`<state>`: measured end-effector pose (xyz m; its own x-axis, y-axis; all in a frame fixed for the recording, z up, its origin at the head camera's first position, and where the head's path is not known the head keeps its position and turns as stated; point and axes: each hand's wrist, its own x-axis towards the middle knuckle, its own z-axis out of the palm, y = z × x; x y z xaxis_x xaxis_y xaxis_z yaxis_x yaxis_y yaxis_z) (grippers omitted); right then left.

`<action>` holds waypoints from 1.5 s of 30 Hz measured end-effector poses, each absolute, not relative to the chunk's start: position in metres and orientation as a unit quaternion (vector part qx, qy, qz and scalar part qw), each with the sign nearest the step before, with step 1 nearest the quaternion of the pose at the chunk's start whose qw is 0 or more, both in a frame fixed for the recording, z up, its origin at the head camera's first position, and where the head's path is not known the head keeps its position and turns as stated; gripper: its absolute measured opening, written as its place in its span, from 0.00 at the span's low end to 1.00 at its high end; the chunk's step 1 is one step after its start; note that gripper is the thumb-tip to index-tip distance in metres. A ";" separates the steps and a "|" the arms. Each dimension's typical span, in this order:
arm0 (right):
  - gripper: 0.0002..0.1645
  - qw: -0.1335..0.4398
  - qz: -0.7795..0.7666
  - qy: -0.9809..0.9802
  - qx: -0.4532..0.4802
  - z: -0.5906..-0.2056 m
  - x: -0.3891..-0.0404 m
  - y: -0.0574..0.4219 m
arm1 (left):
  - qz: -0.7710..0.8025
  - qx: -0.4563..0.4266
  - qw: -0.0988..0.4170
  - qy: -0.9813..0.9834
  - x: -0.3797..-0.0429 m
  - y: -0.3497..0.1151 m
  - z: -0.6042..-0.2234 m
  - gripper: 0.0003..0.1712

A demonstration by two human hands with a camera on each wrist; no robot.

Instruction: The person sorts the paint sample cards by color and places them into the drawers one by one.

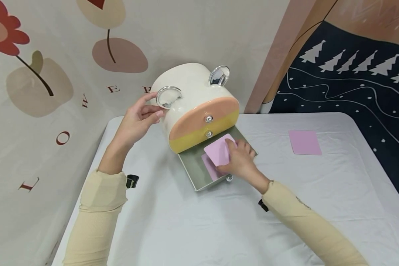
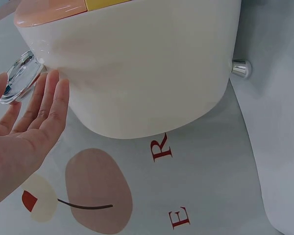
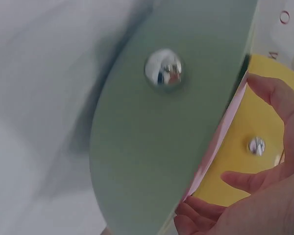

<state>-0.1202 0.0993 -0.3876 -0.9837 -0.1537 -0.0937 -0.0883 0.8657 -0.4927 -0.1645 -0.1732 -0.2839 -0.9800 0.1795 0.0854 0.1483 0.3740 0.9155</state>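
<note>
A white cabinet (image 1: 189,85) with two silver ears stands at the back, its green bottom drawer (image 1: 193,168) pulled out. My right hand (image 1: 241,159) grips a pink square card (image 1: 216,149) by its edges, thumb on one side and fingers on the other. The card is tilted over the drawer, and a second pink card (image 1: 210,169) shows below it inside. In the right wrist view the drawer's front partly hides the held card (image 3: 218,139). My left hand (image 1: 137,116) is at the cabinet's left side beside the silver ear (image 1: 169,96), its fingers extended in the left wrist view.
Another pink square card (image 1: 304,142) lies flat on the white-covered table (image 1: 345,184) to the right. The cabinet's orange and yellow upper drawers (image 1: 193,142) are closed, with round silver knobs. A printed cloth wall (image 1: 186,33) rises behind.
</note>
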 end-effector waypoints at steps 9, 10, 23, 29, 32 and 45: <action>0.57 0.062 -0.239 0.967 -0.062 -0.398 -0.117 0.087 | 0.552 0.100 0.020 0.828 -0.164 -0.172 -0.283 0.31; 0.58 0.064 -0.242 0.966 -0.061 -0.397 -0.117 0.088 | 0.551 0.097 0.019 0.828 -0.165 -0.172 -0.284 0.30; 0.55 0.035 -0.243 0.969 0.001 -0.367 -0.148 0.168 | 0.558 0.093 0.025 0.824 -0.164 -0.174 -0.282 0.31; 0.56 0.042 -0.224 0.971 0.069 -0.375 -0.163 0.229 | 0.560 0.093 0.026 0.823 -0.165 -0.173 -0.282 0.31; 0.57 0.059 -0.231 0.966 0.102 -0.386 -0.166 0.258 | 0.558 0.097 0.025 0.824 -0.164 -0.173 -0.283 0.31; 0.63 0.148 -0.237 0.940 0.197 -0.433 -0.164 0.326 | 0.547 0.102 0.017 0.831 -0.164 -0.174 -0.282 0.30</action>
